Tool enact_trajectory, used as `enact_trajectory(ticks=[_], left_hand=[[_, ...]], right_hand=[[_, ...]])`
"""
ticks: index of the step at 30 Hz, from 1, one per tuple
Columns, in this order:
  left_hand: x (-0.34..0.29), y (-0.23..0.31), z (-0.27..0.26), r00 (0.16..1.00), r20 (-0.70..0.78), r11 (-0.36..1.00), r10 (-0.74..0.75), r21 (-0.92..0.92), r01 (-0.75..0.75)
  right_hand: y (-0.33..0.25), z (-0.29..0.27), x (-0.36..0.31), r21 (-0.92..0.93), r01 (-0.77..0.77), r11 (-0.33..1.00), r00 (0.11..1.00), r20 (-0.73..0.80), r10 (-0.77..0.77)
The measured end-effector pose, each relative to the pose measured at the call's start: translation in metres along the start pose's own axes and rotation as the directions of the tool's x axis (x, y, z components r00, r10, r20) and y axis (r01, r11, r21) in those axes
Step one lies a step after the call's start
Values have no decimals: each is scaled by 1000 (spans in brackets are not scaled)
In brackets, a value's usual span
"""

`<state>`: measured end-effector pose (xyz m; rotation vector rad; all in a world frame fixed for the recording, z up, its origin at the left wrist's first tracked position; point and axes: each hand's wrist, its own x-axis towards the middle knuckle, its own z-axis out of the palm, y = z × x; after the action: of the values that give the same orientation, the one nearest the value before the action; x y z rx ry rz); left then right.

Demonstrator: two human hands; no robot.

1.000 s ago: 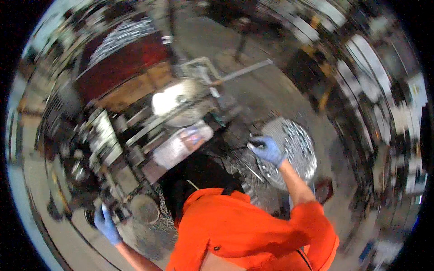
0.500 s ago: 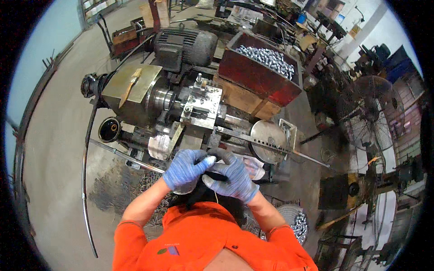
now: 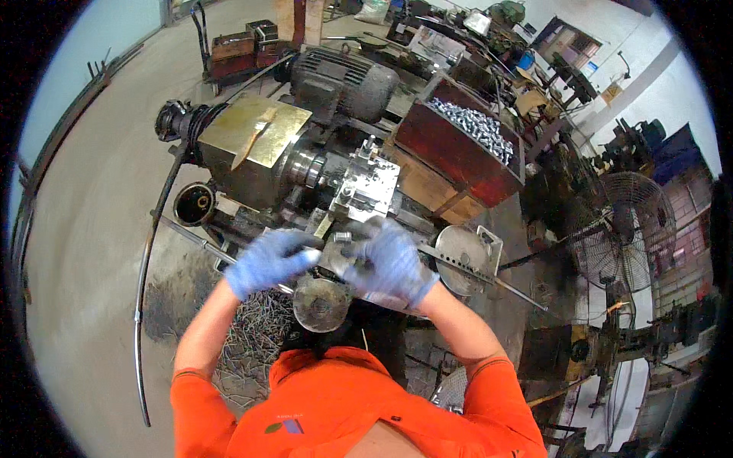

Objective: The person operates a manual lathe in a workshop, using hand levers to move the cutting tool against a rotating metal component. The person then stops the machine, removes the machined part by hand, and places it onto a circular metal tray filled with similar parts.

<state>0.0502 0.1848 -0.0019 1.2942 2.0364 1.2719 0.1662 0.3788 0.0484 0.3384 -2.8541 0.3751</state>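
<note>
My left hand (image 3: pixel 275 263), in a blue knit glove with dark fingertips, is in front of the machine. Its fingers stretch rightward, with no object visible in them. My right hand (image 3: pixel 393 263), gloved alike, is smeared by motion beside the carriage handle area, so its grip is unclear. Between the hands shows a small shiny metal piece (image 3: pixel 343 237), close to the right fingertips; whether they touch it I cannot tell. Just beyond is the bright metal fixture block (image 3: pixel 366 183) of the machine. A round grey metal disc (image 3: pixel 321 304) sits below the hands.
A red bin (image 3: pixel 458 156) of shiny metal parts stands at the back right on wood. A brush (image 3: pixel 252 145) lies on the headstock cover (image 3: pixel 279 126), near a motor (image 3: pixel 343 80). Metal shavings (image 3: pixel 256 343) cover the floor at left. A fan (image 3: pixel 622 221) stands at right.
My hands, together before, have moved apart, the left one leftward and the right one up and rightward. The round disc and small metal piece now show between them. The whole view has shifted.
</note>
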Motion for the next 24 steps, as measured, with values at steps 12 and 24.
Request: enact_trajectory(ticks=[12, 24], left_hand=[[-230, -96, -133, 560, -772, 358, -302, 452, 817], [-268, -122, -95, 435, -771, 265, -465, 347, 900]], right_hand=[[55, 50, 117, -324, -287, 901, 881, 279, 381], [70, 70, 131, -290, -252, 923, 902, 275, 333]])
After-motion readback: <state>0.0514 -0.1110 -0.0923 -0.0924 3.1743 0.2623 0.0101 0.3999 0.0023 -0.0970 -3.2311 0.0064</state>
